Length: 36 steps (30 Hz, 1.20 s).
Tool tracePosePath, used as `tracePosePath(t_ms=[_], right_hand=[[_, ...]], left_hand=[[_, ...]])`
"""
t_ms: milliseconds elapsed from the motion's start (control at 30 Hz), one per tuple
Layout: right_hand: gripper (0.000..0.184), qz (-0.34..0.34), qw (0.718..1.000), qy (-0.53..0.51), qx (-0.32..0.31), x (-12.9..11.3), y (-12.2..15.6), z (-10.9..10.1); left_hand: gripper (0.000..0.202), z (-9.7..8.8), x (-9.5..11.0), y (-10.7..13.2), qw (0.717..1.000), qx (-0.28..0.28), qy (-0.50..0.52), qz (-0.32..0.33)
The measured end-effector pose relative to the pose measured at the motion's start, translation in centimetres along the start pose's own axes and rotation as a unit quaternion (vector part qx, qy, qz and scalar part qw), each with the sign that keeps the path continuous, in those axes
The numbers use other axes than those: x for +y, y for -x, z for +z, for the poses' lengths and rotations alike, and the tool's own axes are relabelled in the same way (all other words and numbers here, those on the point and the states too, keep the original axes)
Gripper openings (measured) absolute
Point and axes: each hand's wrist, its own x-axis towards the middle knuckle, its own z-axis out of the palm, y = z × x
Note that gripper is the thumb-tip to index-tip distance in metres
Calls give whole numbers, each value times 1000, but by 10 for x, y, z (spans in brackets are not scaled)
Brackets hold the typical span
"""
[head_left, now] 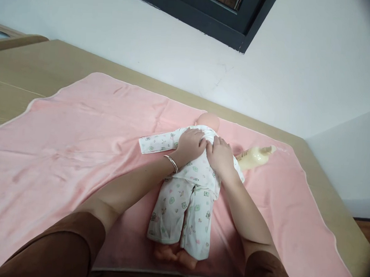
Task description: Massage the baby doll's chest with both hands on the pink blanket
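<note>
Gripping the white printed cotton shirt (195,171) of a peach plastic baby doll (183,207) at the chest: left hand (189,143) and right hand (220,155) side by side, fingers curled shut on the cloth, seemingly to draw the front together. Laid mid-way on a pink terry towel (78,140), probably for cushioning against the wooden table (51,63); one sleeve (156,143) flat and empty. No readable writing anywhere.

The doll (187,197) lies on the blanket (62,147), which covers the table (36,62).
</note>
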Motion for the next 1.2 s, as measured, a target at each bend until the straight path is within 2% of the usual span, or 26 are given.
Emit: tracePosePath(t_ms=[133,233,333,433,533,600,867,1067,1200], right_hand=[[49,-3,996,81,43,-22,25,-4],[49,-5,997,71,30,-21,24,-6],[52,3,1000,29,4,-8,9,-4],[60,-5,1000,-17,-13,6,-6,1],[63,-17,998,-54,-27,13,-12,6],[64,-18,998,-57,-28,13,-11,7],[59,-17,998,54,27,-20,23,-4],[54,-14,999,38,11,-18,22,-10],[58,-3,1000,24,8,-9,10,-5]], left_hand=[[17,-3,0,10,998,57,6,19],[15,-5,0,13,998,66,-3,8],[17,-4,-1,11,999,37,-21,-19],[31,-2,-5,7,999,-12,-21,-40],[39,0,-9,4,998,-55,-2,-32],[40,0,-11,4,998,-63,13,-24],[23,-9,-11,16,998,-1,42,46],[24,-8,-8,17,999,36,24,-3],[23,-7,-7,16,999,26,7,-25]])
